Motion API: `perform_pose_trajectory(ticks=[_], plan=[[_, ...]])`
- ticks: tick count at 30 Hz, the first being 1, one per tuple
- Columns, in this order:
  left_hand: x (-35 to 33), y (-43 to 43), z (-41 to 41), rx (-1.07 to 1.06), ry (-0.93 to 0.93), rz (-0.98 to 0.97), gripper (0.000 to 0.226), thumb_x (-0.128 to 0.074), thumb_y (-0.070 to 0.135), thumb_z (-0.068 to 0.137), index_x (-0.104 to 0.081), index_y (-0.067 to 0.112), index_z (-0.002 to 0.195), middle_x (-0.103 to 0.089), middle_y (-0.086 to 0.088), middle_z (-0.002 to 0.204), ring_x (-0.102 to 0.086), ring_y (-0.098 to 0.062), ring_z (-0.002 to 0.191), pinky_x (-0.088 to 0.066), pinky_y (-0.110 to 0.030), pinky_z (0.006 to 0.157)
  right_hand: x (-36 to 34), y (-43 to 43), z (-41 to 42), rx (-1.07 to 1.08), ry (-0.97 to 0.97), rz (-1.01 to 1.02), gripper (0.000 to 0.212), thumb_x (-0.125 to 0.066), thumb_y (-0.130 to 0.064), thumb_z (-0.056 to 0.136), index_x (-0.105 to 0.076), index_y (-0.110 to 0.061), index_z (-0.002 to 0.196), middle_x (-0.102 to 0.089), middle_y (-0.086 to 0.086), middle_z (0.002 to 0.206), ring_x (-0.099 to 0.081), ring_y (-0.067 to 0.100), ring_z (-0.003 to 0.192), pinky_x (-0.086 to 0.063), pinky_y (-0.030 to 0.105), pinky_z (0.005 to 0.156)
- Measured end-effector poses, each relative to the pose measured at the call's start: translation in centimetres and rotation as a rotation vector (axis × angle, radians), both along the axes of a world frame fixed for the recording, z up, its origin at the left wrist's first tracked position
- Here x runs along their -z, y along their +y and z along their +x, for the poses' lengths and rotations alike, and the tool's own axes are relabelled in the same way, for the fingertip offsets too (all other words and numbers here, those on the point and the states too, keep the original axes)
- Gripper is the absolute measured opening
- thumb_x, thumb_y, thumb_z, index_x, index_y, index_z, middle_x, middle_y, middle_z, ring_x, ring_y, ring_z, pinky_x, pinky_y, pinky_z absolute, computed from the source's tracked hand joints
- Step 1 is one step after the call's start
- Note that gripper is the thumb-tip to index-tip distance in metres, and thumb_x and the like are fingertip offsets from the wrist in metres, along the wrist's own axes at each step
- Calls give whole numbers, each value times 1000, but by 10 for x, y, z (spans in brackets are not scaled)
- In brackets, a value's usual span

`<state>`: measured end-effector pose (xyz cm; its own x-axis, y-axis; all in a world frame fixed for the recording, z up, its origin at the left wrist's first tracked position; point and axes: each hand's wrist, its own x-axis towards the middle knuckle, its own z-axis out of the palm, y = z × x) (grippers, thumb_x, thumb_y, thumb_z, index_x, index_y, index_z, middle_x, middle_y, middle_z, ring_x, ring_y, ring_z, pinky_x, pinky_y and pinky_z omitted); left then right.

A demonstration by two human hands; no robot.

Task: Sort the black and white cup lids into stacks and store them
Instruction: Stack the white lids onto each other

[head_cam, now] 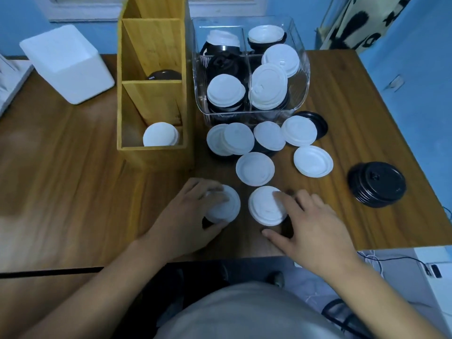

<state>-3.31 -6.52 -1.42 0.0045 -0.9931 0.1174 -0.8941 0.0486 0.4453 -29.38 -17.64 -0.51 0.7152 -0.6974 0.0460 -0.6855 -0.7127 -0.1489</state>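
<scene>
Head view: the left hand (190, 212) curls round a white lid (228, 206) near the front edge of the table (73, 172). The right hand (314, 231) lays spread fingers on the neighbouring lid (263, 206) — light, thin, slippery plastic, likely best pinched by the rim.

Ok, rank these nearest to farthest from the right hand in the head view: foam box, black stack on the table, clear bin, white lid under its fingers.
1. White lid, under the right hand's fingertips.
2. Black stack, off to its right.
3. Clear bin, beyond, mid-table.
4. Foam box, far left.
</scene>
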Motion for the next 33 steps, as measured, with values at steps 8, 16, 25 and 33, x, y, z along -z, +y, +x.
perform_pose_trajectory(ticks=[8,16,25,33], plan=[[6,-1,12,20,108,38,81,-81,47,78,-46,22,147,-50,10,145,-40,-6,137,-35,-30,115,-2,-14,-3,-204,-109,256,64,-63,-38,83,-48,-27,144,-39,-9,155,-38,18,140,-45,46,105],[15,0,-8,-16,88,22,93,-70,78,71,-47,25,144,-53,9,141,-42,-10,134,-26,-30,115,-5,-11,-3,-28,-82,125,80,-62,-76,78,-50,-26,139,-48,-7,126,-45,17,115,-49,41,88],[13,-5,3,65,125,48,83,-73,65,76,-45,30,145,-51,16,143,-37,-3,139,-22,-31,119,-5,-22,-12,-118,-213,300,71,-83,-35,77,-53,-30,140,-50,-13,140,-44,12,129,-38,30,108],[26,-13,-36,-122,10,-150,82,-69,72,71,-63,14,128,-63,1,120,-54,-23,118,-36,-45,107,-4,7,27,-51,-338,250,66,-75,-63,78,-62,-26,131,-56,-10,123,-54,16,111,-49,32,92]])
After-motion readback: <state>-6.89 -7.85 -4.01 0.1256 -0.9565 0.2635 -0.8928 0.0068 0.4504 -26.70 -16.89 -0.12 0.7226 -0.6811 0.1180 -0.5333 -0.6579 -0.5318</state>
